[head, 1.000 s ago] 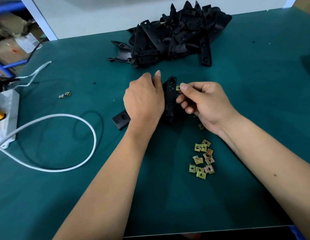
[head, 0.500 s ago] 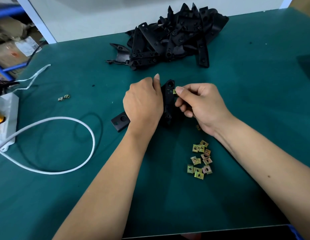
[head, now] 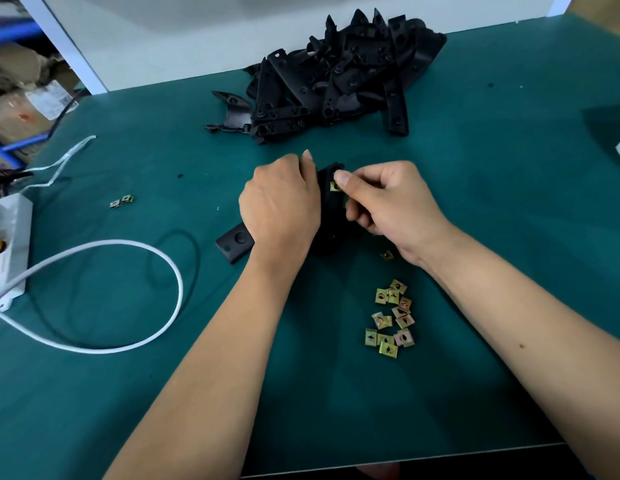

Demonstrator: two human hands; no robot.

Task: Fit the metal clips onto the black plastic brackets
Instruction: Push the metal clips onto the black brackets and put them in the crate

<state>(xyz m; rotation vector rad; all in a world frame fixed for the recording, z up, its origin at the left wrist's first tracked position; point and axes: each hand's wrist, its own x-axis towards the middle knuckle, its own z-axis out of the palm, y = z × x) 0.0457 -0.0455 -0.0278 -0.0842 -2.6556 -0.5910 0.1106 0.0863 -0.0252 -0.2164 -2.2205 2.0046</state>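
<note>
My left hand point(head: 279, 209) grips a black plastic bracket point(head: 331, 216) that stands near the middle of the green table; one end of the bracket point(head: 234, 244) sticks out to the left under my wrist. My right hand point(head: 388, 199) pinches a brass-coloured metal clip point(head: 334, 186) between thumb and fingers and holds it against the bracket's upper end. A loose heap of several metal clips point(head: 391, 318) lies in front of my right forearm. One single clip point(head: 387, 255) lies beside my right wrist.
A big pile of black brackets point(head: 339, 77) sits at the back of the green table point(head: 509, 202). Two stray clips point(head: 122, 201) lie to the left. A white cable point(head: 128, 296) loops from a white box point(head: 9, 247) at the left edge.
My right hand has pushed the clip leftward onto the bracket's upper end, its thumb now over the clip. The left hand keeps its hold on the bracket.
</note>
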